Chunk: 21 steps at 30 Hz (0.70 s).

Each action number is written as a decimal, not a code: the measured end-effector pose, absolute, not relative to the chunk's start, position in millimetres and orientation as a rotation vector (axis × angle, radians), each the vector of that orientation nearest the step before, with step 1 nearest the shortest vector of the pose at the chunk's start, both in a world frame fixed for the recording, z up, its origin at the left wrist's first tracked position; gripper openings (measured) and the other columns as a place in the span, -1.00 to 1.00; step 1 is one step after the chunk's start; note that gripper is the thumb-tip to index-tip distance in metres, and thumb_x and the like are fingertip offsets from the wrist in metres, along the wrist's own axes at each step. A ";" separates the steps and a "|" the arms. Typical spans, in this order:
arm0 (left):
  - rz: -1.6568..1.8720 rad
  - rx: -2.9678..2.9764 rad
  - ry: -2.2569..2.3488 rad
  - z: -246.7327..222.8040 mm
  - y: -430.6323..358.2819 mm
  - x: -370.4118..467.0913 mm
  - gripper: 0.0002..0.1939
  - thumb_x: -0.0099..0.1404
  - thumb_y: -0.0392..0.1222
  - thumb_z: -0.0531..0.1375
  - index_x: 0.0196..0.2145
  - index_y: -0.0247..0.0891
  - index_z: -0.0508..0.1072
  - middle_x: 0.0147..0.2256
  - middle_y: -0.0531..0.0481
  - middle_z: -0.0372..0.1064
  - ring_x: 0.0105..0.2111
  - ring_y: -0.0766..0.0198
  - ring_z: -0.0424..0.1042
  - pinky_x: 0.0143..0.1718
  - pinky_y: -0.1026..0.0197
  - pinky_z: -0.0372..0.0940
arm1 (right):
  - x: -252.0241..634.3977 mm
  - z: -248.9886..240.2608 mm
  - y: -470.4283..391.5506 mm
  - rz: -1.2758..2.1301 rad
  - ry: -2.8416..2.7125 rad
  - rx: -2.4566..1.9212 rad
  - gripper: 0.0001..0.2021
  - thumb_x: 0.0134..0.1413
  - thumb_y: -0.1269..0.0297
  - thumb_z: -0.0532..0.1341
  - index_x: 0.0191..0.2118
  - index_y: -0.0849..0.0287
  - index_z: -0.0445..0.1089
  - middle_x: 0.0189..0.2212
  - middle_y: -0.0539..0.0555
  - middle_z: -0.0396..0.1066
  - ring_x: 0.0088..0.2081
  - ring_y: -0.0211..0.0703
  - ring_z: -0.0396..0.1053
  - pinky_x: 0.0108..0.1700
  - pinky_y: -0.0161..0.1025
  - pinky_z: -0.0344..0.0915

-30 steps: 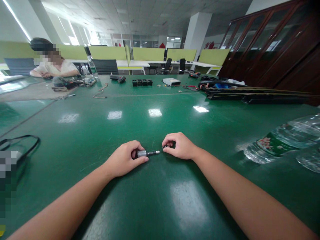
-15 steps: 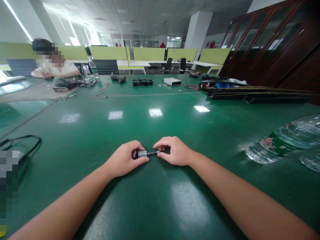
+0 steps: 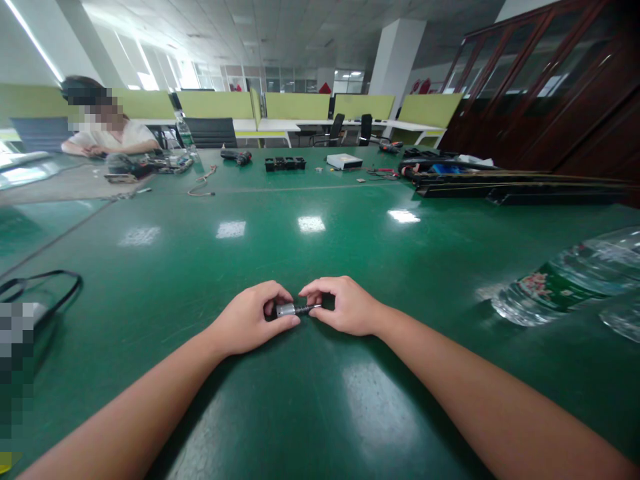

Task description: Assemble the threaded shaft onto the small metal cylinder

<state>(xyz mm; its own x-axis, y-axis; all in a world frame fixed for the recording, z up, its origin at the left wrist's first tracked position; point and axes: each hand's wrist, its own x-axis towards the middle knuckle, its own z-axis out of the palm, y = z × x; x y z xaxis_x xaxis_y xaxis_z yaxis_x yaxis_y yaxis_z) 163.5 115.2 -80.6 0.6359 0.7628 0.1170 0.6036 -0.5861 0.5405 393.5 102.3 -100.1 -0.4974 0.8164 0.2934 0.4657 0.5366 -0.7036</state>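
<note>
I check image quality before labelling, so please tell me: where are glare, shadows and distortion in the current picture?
Head view: bright glare patches on the green table, washed-out windows at upper left, shadow beside the left forearm, a cabinet leaning, likely from wide-angle distortion; the metal part at the left hand shows little detail.

The left grip [image 3: 247, 320] hides the rear of the metal part [image 3: 287, 310] from us; we find the dark piece [image 3: 303, 310] at the right grip [image 3: 350, 305] too small to identify.
</note>
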 end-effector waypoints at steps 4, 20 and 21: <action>0.452 2.408 1.063 -80.3 115.5 163.4 -0.72 0.25 0.02 0.21 -0.22 -0.24 0.48 -0.39 0.03 0.36 -0.42 0.28 0.31 -0.39 0.27 0.17 | 392.7 -99.3 102.2 0.720 -2.166 -1.035 -0.74 -0.04 0.47 0.26 -0.15 0.19 0.46 -0.35 0.03 0.49 -0.33 -0.24 0.43 -0.18 -0.27 0.35; 0.441 2.406 1.082 -82.5 116.5 163.3 -0.69 0.16 0.02 0.29 -0.21 -0.21 0.48 -0.38 0.04 0.39 -0.41 0.26 0.33 -0.40 0.27 0.17 | 389.2 -92.3 98.0 0.617 -2.318 -1.052 -0.81 -0.06 0.39 0.32 -0.23 0.19 0.49 -0.38 0.03 0.42 -0.33 -0.22 0.34 -0.24 -0.28 0.25; 0.440 2.406 1.085 -82.5 116.5 163.4 -0.69 0.16 0.02 0.29 -0.22 -0.22 0.48 -0.39 0.04 0.39 -0.41 0.27 0.33 -0.41 0.28 0.16 | 388.7 -92.2 97.7 0.604 -2.329 -1.047 -0.81 -0.05 0.38 0.31 -0.23 0.19 0.49 -0.38 0.03 0.42 -0.33 -0.21 0.34 -0.23 -0.28 0.24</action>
<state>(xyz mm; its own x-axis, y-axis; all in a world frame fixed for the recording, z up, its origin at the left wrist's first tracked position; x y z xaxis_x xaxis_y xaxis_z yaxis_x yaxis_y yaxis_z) 163.4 116.5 -82.5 0.6374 0.7642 0.0983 0.6165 -0.5823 0.5300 388.7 97.7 -92.2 -0.5715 0.7757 0.2678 0.5478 0.6036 -0.5793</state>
